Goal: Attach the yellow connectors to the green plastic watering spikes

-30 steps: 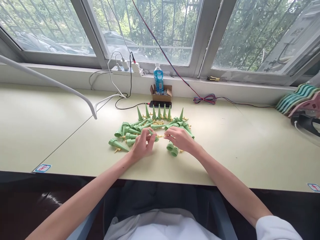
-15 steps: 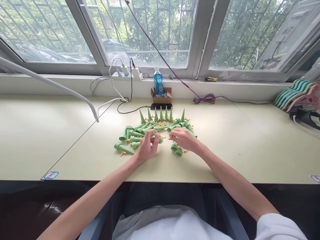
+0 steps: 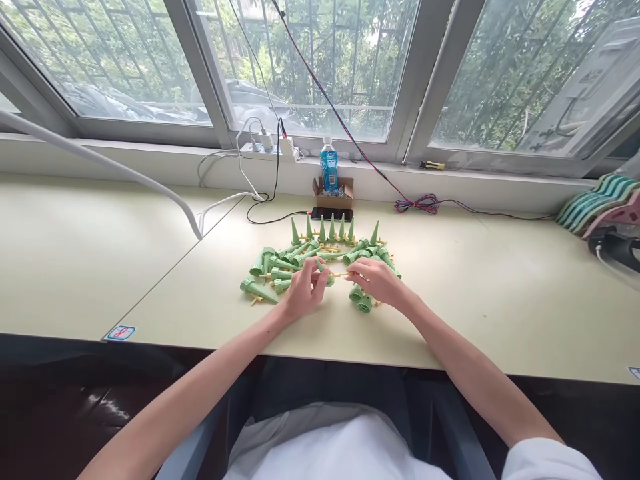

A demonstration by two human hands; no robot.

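My left hand point(image 3: 306, 288) is closed around a green plastic watering spike point(image 3: 329, 281), whose cap end faces right. Between the fingertips of my right hand point(image 3: 375, 279) is a small yellow plastic tube point(image 3: 339, 274), its left end close to the spike's cap. Whether the two parts touch I cannot make out. Around my hands lie several more green spikes point(image 3: 257, 289) with yellow pieces among them. Behind them a row of spikes point(image 3: 322, 230) stands upright with points up. Two spikes point(image 3: 364, 305) lie below my right hand, open ends toward me.
A black phone point(image 3: 331, 214) lies behind the row, in front of a small cardboard box point(image 3: 334, 199) and a blue bottle point(image 3: 329, 167). Cables point(image 3: 419, 203) run along the back. Hangers point(image 3: 590, 200) are at the right, and a thick white arm point(image 3: 125, 173) reaches in from the left.
The camera view has shifted and tilted slightly, so the whole scene sits a little further right. Both hands keep their hold on the spike and the yellow tube.
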